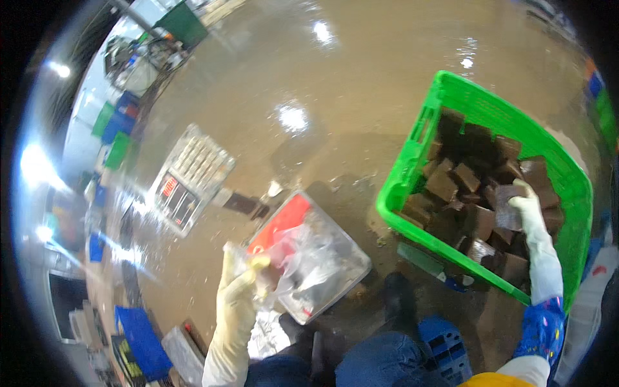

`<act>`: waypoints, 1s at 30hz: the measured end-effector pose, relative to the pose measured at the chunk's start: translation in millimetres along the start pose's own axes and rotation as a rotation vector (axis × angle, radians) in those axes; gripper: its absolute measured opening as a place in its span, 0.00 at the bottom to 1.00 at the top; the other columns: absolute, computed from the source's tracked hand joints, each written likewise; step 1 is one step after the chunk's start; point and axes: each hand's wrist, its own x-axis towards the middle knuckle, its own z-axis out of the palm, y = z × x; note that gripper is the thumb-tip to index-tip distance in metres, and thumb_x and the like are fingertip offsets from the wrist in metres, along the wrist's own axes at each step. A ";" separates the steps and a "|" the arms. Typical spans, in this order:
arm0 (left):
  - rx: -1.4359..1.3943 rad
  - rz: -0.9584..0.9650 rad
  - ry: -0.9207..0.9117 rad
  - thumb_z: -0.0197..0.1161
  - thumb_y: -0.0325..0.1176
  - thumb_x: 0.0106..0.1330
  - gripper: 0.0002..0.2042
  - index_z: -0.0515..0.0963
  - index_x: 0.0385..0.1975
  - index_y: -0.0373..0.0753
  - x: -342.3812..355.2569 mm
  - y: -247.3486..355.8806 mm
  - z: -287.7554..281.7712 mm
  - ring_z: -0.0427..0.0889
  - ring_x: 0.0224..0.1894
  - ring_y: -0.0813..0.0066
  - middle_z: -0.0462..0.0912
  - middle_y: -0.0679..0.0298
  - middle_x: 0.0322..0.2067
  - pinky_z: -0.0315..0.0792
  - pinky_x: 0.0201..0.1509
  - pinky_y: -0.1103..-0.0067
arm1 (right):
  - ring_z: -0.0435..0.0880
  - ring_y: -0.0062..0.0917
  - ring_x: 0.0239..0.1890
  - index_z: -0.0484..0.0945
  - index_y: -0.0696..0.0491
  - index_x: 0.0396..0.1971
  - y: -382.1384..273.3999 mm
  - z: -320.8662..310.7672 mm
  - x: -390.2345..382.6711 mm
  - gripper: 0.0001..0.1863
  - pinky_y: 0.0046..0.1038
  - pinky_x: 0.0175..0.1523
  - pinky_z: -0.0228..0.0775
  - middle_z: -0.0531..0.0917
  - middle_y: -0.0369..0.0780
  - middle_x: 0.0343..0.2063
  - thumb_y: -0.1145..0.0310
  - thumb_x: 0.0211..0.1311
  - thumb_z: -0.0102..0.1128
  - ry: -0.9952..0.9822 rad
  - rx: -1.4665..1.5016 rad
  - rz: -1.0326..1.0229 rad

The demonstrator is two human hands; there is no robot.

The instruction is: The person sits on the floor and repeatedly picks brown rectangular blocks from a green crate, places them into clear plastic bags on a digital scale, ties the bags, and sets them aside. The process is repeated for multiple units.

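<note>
My left hand [240, 290], in a cream rubber glove, is closed on a clear plastic bag [308, 261]. The bag hangs over a square pan [345, 255] with a red patch [287, 219] on its far left part. On the right, my right hand [530, 205], gloved too, reaches into a bright green plastic crate [412, 222]. Its fingers grip a brown block [507, 209] whose face looks paler and shiny. Many similar dark brown blocks [467, 177] lie heaped in the crate; what they are made of I cannot tell.
A panel with a keypad [205, 161] and dark display, apparently of a scale, joins the pan by a dark arm [242, 203]. A green knife-like tool [419, 261] lies beside the crate. Wet brown floor [361, 77] shines ahead. A blue slipper [445, 348] stands near my feet.
</note>
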 end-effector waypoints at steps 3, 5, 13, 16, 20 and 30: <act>-0.150 -0.009 -0.049 0.57 0.19 0.59 0.40 0.49 0.72 0.51 -12.4 6.8 10.9 0.78 0.35 0.74 0.68 0.50 0.62 0.74 0.32 0.82 | 0.78 0.29 0.50 0.72 0.57 0.54 -157.5 74.1 -72.0 0.31 0.31 0.57 0.70 0.78 0.43 0.50 0.75 0.44 0.62 -0.129 0.307 -0.086; -0.140 0.013 -0.038 0.57 0.19 0.59 0.40 0.49 0.72 0.52 -19.8 9.0 16.6 0.78 0.35 0.74 0.65 0.51 0.64 0.75 0.31 0.82 | 0.78 0.29 0.49 0.74 0.57 0.49 -221.8 147.7 -121.5 0.27 0.32 0.56 0.70 0.79 0.42 0.44 0.71 0.43 0.65 -0.175 0.278 -0.118; -0.069 0.077 -0.041 0.44 0.14 0.49 0.41 0.49 0.70 0.38 -15.9 -4.0 35.2 0.74 0.57 0.58 0.61 0.52 0.66 0.82 0.41 0.73 | 0.78 0.36 0.52 0.76 0.50 0.50 -152.9 349.4 -202.5 0.17 0.34 0.59 0.67 0.81 0.47 0.47 0.66 0.61 0.53 -1.135 -0.124 -0.239; -0.042 0.046 -0.030 0.47 0.17 0.52 0.39 0.50 0.70 0.39 -11.0 -15.1 -19.1 0.75 0.56 0.60 0.64 0.52 0.64 0.82 0.42 0.73 | 0.83 0.32 0.44 0.83 0.49 0.40 -181.7 224.0 -153.6 0.10 0.32 0.50 0.75 0.85 0.41 0.40 0.68 0.62 0.55 -0.820 -0.053 -0.552; 0.223 0.013 -0.134 0.55 0.25 0.59 0.35 0.53 0.69 0.39 -2.8 -16.9 -15.5 0.81 0.43 0.71 0.76 0.55 0.53 0.80 0.37 0.79 | 0.79 0.38 0.49 0.72 0.50 0.51 -116.7 97.1 -11.0 0.23 0.34 0.54 0.72 0.80 0.46 0.46 0.74 0.51 0.59 -0.286 -1.014 -0.267; 0.262 -0.042 0.180 0.60 0.27 0.64 0.32 0.59 0.69 0.48 -37.5 -11.5 -73.2 0.78 0.29 0.83 0.82 0.67 0.29 0.70 0.32 0.86 | 0.83 0.33 0.34 0.81 0.60 0.35 -72.8 74.2 -6.0 0.19 0.32 0.42 0.73 0.84 0.46 0.31 0.71 0.38 0.62 -0.288 -0.741 -0.137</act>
